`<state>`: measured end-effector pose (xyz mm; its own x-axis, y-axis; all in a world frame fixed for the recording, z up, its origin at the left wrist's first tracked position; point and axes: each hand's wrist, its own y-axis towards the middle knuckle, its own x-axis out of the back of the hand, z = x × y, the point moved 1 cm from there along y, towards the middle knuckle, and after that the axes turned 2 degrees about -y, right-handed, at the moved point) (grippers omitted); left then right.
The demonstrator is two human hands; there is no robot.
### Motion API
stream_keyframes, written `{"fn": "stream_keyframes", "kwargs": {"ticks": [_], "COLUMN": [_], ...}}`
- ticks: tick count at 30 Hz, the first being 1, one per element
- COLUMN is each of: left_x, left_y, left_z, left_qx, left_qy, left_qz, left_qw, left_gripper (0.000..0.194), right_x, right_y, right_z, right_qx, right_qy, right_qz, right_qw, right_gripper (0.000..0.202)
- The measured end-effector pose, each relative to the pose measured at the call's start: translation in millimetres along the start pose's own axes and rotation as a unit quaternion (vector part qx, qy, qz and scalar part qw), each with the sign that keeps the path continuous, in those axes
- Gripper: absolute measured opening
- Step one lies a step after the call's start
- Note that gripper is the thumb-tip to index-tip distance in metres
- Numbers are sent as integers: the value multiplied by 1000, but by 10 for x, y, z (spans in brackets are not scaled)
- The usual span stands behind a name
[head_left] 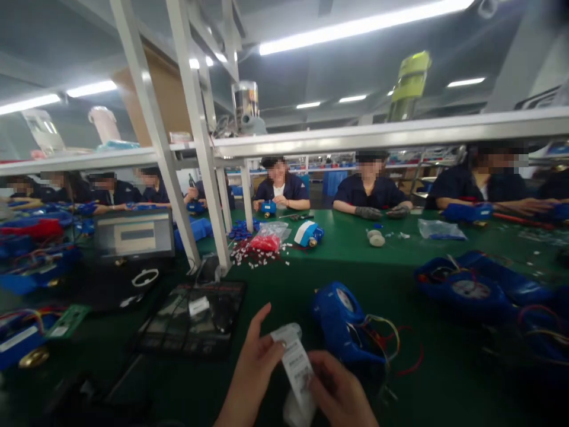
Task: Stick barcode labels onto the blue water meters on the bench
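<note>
White label strip (293, 357) sitting between both hands, above green bench (267, 284). Left hand (260, 350) pinching upper end under thumb, one finger lifting clear; right hand (331, 385) grasping lower right edge. Two-ended grip probably keeping strip flat, print facing up. Strip looking glossy, tilting, bearing dark printed lines too blurred for reading. Blue housing (340, 320) lying just beyond right hand, probably for easy reach, its wires (386, 341) trailing rightward. Dark flat panel (178, 326) resting left.

An open laptop (134, 236) stands on the left of the green desk (273, 284), its screen lit. A cardboard box (157, 98) rests on the white shelf (400, 131) above; co-workers (293, 188) in dark clothing line the far side.
</note>
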<state>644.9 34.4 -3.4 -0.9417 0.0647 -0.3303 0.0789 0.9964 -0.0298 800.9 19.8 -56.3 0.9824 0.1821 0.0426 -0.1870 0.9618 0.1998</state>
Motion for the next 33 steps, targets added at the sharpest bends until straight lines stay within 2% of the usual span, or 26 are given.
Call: {"fn": "stream_keyframes", "kwargs": {"ticks": [3, 6, 10, 14, 17, 22, 26, 28, 31, 33], "left_x": [-75, -61, -10, 7, 9, 54, 97, 64, -61, -141], "left_y": [-17, 10, 38, 39, 27, 13, 3, -14, -60, -95], "left_z": [-62, -43, 3, 18, -15, -111, -148, -152, -120, -84], "left_qx": [-2, 2, -12, -22, -38, -69, -79, -81, -42, -10], "left_qy": [13, 33, 53, 53, 52, 55, 55, 47, 56, 96], "left_qz": [6, -9, -26, -45, -77, -162, -204, -178, -36, 45], "left_qw": [1000, 999, 998, 997, 995, 983, 974, 980, 997, 994], "left_gripper": [77, 71, 68, 64, 62, 57, 55, 57, 67, 68], "right_x": [-5, 14, 13, -5, 11, 58, 43, 30, 22, 24], "right_y": [-43, -75, -108, -112, -119, -124, -130, -135, -133, -126], "right_z": [117, 166, 78, -35, -1, 148, 147, 140, 169, 209], "right_qx": [-7, -13, -1, 1, -11, -47, -58, -53, -41, -29], "right_qy": [10, 22, 10, 34, 39, 31, 46, 57, 70, 80], "right_qz": [-13, -2, 25, -14, -22, -16, -27, -34, -45, -54], "right_qw": [1000, 1000, 1000, 999, 999, 998, 997, 996, 996, 995], "right_gripper": [46, 47, 45, 47, 46, 45, 42, 40, 41, 42]}}
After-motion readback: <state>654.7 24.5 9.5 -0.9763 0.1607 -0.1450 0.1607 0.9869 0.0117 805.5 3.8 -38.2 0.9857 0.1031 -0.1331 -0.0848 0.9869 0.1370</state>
